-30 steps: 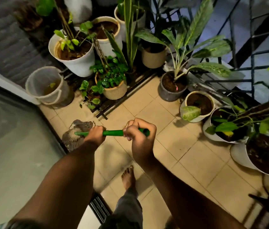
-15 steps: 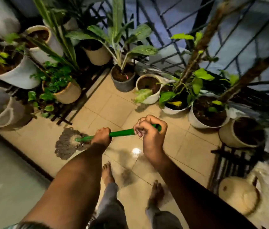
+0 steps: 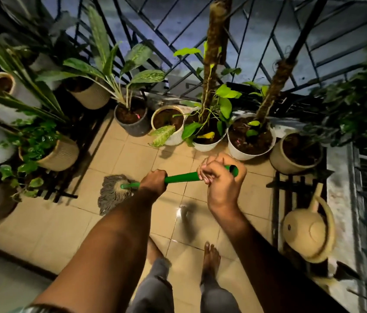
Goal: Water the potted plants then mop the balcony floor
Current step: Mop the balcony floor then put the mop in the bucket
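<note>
— Hands?
— Both wrapped around the green mop handle (image 3: 182, 177). Left hand (image 3: 154, 181) lower on the shaft, fingers curled over it, nearer the mop head. Right hand (image 3: 221, 177) near the top end, fingers closed round the handle just short of its cap.

— Mop head?
— Grey string mop head (image 3: 112, 195) down on the tiled balcony floor (image 3: 133, 159), ahead and to the left of the hands, near the black plant stand (image 3: 65, 190).

— Long axis?
— Handle running from upper right at the right hand down and left to the strings. Probably a stroke along that line next: pull back toward the bare feet (image 3: 210, 258), or sweep rightward across the tiles in front of the pots.

— Obstacles on that sweep?
— White pot with a moss pole (image 3: 251, 141) and white pot with the yellow leaf (image 3: 208, 138) just beyond the right hand; dark pot (image 3: 131, 119) farther left. Beige watering can (image 3: 306, 233) set down on a stand at the right, well apart from the mop, so watering judged finished and mopping under way.

— Floor state?
— Glossy patch with a light reflection (image 3: 181, 208) between the arms; likely wet.

— Any brands, labels, writing?
— Nothing readable anywhere. Small dark spot on the watering can, too small to tell.
</note>
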Action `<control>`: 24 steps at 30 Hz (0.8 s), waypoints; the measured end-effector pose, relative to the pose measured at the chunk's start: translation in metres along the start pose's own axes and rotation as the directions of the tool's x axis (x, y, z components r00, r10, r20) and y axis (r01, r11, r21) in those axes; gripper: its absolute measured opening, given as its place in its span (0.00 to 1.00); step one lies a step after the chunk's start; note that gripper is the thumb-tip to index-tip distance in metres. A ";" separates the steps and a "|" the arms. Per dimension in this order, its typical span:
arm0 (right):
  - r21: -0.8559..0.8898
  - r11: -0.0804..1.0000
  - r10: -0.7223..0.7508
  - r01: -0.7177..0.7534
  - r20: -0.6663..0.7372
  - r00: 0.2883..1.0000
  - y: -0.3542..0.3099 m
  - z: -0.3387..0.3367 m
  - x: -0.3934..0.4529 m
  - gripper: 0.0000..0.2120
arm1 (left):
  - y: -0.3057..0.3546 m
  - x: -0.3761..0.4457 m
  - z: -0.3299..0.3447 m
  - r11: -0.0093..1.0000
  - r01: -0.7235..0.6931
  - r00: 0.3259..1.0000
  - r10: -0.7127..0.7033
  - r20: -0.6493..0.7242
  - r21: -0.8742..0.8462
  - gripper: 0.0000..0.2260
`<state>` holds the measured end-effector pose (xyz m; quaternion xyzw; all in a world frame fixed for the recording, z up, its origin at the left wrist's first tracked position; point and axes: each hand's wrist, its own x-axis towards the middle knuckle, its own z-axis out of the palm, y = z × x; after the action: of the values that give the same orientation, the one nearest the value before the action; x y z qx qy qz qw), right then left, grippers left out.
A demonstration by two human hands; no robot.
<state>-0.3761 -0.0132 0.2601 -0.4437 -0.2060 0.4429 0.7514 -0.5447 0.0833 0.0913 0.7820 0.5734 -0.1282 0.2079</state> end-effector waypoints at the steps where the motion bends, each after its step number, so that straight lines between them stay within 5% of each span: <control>1: -0.010 1.000 0.003 -0.003 -0.008 1.000 0.007 0.002 -0.005 0.15 | -0.008 0.002 0.003 1.000 -0.007 1.000 0.006 0.013 0.012 0.08; 13: -0.019 0.999 0.048 -0.050 -0.111 0.993 0.122 0.068 -0.003 0.15 | -0.145 0.046 0.010 0.986 -0.089 0.996 0.085 0.031 0.142 0.08; 24: -0.049 0.994 0.094 -0.097 -0.071 0.993 0.184 0.135 0.018 0.13 | -0.227 0.085 -0.022 0.984 0.028 0.996 -0.043 0.083 0.177 0.08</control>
<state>-0.5503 0.1068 0.1728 -0.4875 -0.1701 0.4574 0.7240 -0.7346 0.2228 0.0327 0.7806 0.5642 -0.2157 0.1606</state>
